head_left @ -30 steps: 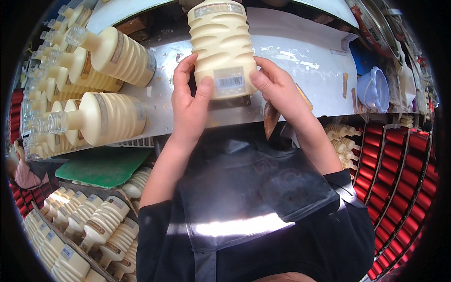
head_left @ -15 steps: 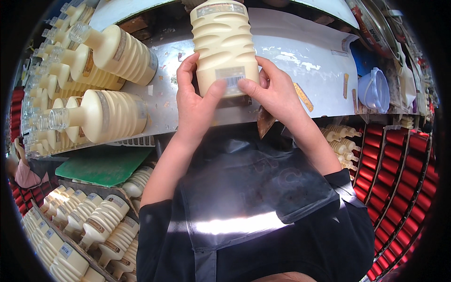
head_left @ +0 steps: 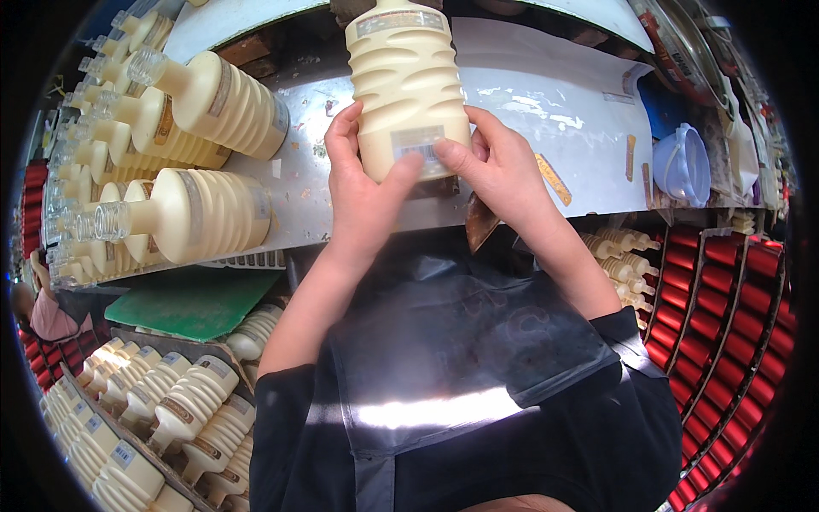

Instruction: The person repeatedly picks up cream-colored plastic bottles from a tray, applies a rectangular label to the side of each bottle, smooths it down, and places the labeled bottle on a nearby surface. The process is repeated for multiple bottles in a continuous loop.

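Two labels, a brownish strip and a greyish rectangle, already sit on the cream, wavy-ridged bottle above the grey table; what's left, I can't tell. My left hand and right hand clamp fingers round its near base end; its long axis runs away from me, neck farthest.

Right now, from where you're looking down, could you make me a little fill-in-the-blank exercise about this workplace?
1. The left hand and right hand hold the ribbed cream bottle with its neck pointing ____ the person.
2. The colour of the flat board below the workbench is ____.
3. The plastic bucket stands near the workbench's ____ end.
4. The glossy stacked objects at far right are coloured ____.

Missing words: away from; green; right; red.
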The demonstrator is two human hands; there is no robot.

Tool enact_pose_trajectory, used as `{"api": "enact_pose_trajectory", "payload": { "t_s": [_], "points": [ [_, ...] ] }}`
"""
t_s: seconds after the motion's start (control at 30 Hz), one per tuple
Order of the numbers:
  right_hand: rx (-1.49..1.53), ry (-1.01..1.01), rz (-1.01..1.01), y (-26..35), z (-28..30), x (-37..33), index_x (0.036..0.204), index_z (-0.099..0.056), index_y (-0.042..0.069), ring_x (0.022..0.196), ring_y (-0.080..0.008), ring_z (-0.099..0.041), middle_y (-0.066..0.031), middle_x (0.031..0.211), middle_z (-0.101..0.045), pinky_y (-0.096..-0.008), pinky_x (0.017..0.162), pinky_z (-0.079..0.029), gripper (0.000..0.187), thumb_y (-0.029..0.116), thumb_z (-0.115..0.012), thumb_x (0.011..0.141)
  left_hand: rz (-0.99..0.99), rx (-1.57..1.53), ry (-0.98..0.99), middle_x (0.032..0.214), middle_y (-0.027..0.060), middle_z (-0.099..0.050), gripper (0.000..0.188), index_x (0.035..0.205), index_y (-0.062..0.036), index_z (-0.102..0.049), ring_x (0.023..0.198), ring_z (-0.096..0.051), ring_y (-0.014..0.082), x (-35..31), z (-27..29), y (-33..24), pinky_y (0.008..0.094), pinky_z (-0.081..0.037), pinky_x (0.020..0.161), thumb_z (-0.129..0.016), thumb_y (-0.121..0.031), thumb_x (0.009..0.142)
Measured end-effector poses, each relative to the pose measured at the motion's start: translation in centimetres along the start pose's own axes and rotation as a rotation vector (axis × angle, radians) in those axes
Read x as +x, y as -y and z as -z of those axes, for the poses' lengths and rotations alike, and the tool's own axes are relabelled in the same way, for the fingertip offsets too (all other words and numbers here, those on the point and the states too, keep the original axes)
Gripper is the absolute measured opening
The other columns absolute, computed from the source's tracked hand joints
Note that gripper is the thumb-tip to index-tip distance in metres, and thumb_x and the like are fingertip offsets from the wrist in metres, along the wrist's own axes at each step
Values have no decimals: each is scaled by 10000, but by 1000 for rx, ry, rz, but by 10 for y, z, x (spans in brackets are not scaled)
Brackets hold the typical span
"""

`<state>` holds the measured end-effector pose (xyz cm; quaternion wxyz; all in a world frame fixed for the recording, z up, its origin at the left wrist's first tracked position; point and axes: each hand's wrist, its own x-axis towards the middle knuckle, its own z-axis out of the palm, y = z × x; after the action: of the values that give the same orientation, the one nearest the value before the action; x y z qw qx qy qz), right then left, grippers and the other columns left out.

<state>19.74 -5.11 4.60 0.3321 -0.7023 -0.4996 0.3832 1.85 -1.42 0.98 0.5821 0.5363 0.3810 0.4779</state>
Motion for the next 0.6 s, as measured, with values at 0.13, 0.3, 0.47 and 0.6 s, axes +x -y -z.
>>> {"api": "enact_pose_trajectory", "payload": {
  "t_s": [0.13, 0.3, 0.47, 0.6],
  "points": [
    [-12, -4, 9, 0, 0, 1, 1280, -624, -22, 804, -292, -706, -173, 869, -715, -389, 748, -549, 676, 488, -744, 853, -8, 16, -12, 1434, 215, -444, 810, 1487, -2, -253, 1306, -506, 269, 0, -1, 0, 391, -443, 1091, -750, -125, 858],
    [-16, -3, 18, -2, -1, 2, 1285, -616, -38, 806, -301, -700, -180, 868, -708, -397, 747, -542, 704, 501, -740, 849, 2, 18, -21, 1433, 219, -444, 826, 1484, 2, -253, 1310, -505, 272, 0, -1, 1, 391, -444, 1091, -760, -128, 845],
    [-47, 5, 0, 1, 0, 2, 1297, -605, -46, 813, -309, -698, -187, 877, -707, -401, 751, -541, 731, 510, -736, 841, 0, 16, -30, 1412, 217, -468, 826, 1477, 4, -268, 1287, -528, 269, 1, -1, 0, 389, -455, 1079, -770, -131, 834],
    [-12, -13, 17, -2, -2, 1, 1307, -599, -44, 818, -311, -700, -190, 880, -706, -397, 759, -542, 733, 505, -733, 841, -10, 42, -36, 1391, 210, -490, 814, 1467, 4, -289, 1259, -549, 265, 1, -1, 0, 385, -465, 1066, -776, -133, 829]
  ]
}}
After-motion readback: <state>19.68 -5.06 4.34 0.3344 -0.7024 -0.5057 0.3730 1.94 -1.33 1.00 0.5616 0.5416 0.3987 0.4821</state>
